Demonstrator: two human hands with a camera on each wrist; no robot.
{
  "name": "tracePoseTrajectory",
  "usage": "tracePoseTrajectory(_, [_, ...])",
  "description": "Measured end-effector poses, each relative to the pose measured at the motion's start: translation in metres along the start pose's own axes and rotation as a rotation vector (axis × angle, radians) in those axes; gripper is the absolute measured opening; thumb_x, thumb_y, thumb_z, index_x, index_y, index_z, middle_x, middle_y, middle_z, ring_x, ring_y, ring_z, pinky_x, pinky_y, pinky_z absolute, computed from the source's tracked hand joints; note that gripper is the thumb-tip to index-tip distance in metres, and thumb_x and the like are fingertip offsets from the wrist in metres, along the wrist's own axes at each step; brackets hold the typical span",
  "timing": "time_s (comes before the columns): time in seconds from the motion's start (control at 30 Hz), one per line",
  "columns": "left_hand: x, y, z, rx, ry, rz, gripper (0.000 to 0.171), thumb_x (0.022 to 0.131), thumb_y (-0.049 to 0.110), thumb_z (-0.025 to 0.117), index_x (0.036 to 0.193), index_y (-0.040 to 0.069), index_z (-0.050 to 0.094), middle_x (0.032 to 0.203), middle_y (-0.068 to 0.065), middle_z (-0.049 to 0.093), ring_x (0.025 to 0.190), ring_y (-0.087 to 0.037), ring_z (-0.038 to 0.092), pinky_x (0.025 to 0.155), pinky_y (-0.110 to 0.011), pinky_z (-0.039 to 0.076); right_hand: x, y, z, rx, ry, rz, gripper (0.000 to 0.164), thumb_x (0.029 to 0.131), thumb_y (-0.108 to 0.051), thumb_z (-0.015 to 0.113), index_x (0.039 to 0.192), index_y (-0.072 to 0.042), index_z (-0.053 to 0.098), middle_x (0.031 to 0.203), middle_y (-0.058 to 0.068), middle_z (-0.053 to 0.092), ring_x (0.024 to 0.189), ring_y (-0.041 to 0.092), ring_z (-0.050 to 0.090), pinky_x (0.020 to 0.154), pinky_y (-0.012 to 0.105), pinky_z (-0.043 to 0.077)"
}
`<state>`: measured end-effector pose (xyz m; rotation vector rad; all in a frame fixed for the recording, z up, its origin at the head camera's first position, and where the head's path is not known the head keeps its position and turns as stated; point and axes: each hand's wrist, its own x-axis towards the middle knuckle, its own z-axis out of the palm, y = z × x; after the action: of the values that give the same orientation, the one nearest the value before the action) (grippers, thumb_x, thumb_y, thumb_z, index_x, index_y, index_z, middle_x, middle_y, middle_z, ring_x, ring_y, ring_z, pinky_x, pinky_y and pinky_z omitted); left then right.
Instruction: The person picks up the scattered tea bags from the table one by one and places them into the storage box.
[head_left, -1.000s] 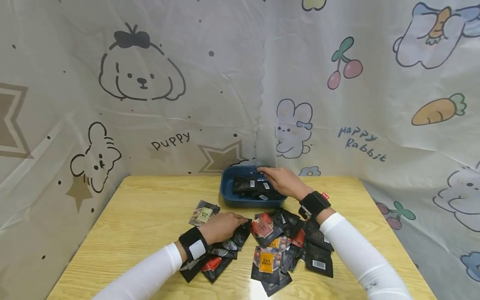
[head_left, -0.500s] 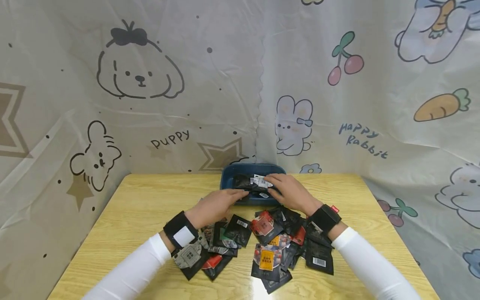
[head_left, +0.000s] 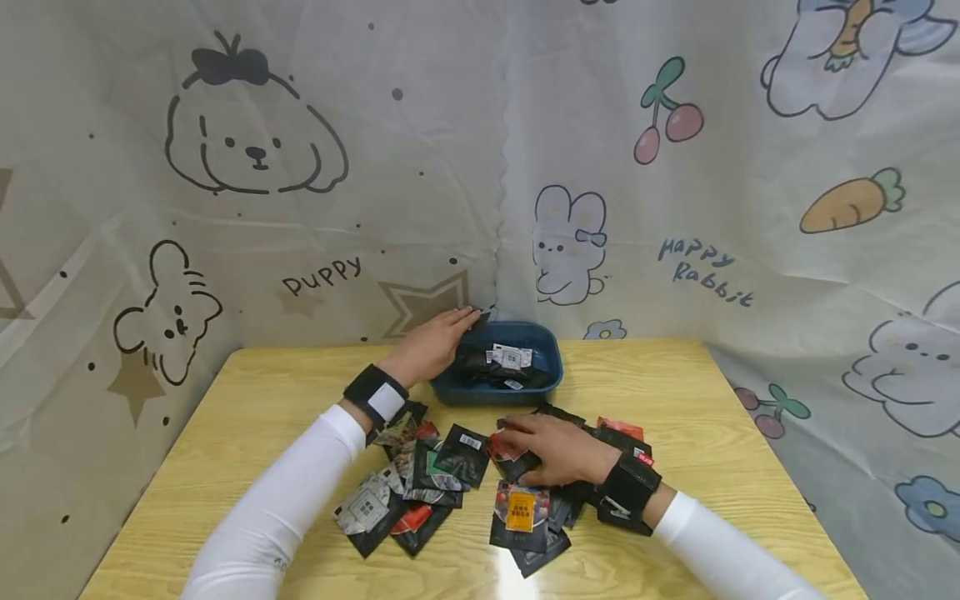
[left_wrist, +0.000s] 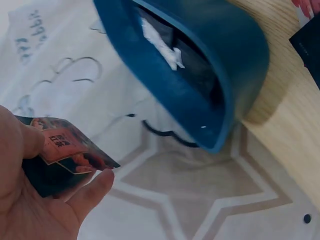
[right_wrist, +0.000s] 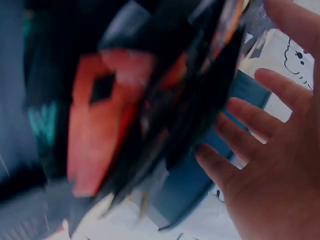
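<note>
My left hand is raised at the left rim of the blue bin. It pinches a black sachet with a red label between thumb and fingers, seen in the left wrist view. Inside the bin lie several dark sachets, with a white-labelled sachet on top. My right hand is over the right-hand pile of sachets, its fingers spread and relaxed. Beside it in the right wrist view is a blurred sachet with a red label; nothing shows gripped there.
A second pile, with a barcoded black sachet and a grey-labelled sachet, lies on the left of the wooden table. An orange-labelled sachet lies in front of my right hand. A printed curtain hangs behind the table.
My left hand has gone from the left pile, past the bin's front edge, up to its left rim. My right hand has left the bin for the right pile; a white-labelled sachet now lies inside.
</note>
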<state>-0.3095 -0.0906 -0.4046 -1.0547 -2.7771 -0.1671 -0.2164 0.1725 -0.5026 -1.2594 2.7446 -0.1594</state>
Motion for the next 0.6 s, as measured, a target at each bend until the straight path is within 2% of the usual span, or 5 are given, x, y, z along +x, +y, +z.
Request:
tracePoseTrajectory(0.13, [0.013, -0.004, 0.014, 0.005, -0.035, -0.036, 0.055, 0.101, 0.003, 0.05, 0.154, 0.004, 0.036, 0.156, -0.019, 0.041, 0.144, -0.035, 0.041, 0.116, -0.046, 0.04, 0.003, -0.004, 0.007, -0.002, -0.018, 0.009, 0.07, 0.091, -0.044, 0.07, 0.152, -0.023, 0.044, 0.156, 0.007, 0.043, 0.139, 0.03, 0.048, 0.111, 0.05, 0.045])
tracePoseTrajectory(0.3, [0.026, -0.009, 0.028, -0.008, -0.058, -0.084, 0.054, 0.101, 0.004, 0.049, 0.154, 0.005, 0.037, 0.156, -0.018, 0.042, 0.143, -0.034, 0.043, 0.116, -0.046, 0.04, 0.006, -0.008, 0.009, -0.014, 0.009, 0.003, 0.053, 0.1, -0.036, 0.06, 0.15, -0.026, 0.047, 0.154, 0.004, 0.047, 0.138, 0.026, 0.049, 0.11, 0.048, 0.046])
tracePoseTrajectory(0.43, [0.033, -0.013, 0.039, -0.008, -0.102, -0.105, 0.052, 0.101, 0.005, 0.048, 0.153, 0.005, 0.039, 0.156, -0.018, 0.043, 0.141, -0.035, 0.046, 0.115, -0.046, 0.041, 0.006, -0.007, 0.012, -0.036, 0.036, -0.018, 0.045, 0.102, -0.028, 0.057, 0.147, -0.026, 0.051, 0.151, 0.003, 0.05, 0.135, 0.025, 0.052, 0.11, 0.045, 0.047])
tracePoseTrajectory(0.5, [0.035, -0.013, 0.044, -0.005, -0.145, -0.105, 0.051, 0.103, 0.009, 0.047, 0.153, 0.006, 0.038, 0.157, -0.018, 0.041, 0.141, -0.036, 0.044, 0.115, -0.047, 0.041, 0.006, -0.005, 0.012, -0.044, 0.053, -0.034, 0.044, 0.102, -0.024, 0.057, 0.146, -0.025, 0.052, 0.149, 0.003, 0.052, 0.133, 0.024, 0.054, 0.109, 0.043, 0.048])
tracePoseTrajectory(0.6, [0.035, -0.013, 0.05, -0.015, -0.243, -0.132, 0.055, 0.106, 0.026, 0.046, 0.158, 0.013, 0.032, 0.162, -0.014, 0.033, 0.147, -0.036, 0.036, 0.12, -0.054, 0.032, 0.004, -0.003, 0.01, -0.071, 0.097, -0.065, 0.044, 0.101, -0.018, 0.059, 0.145, -0.023, 0.054, 0.145, 0.003, 0.056, 0.129, 0.023, 0.057, 0.107, 0.041, 0.05])
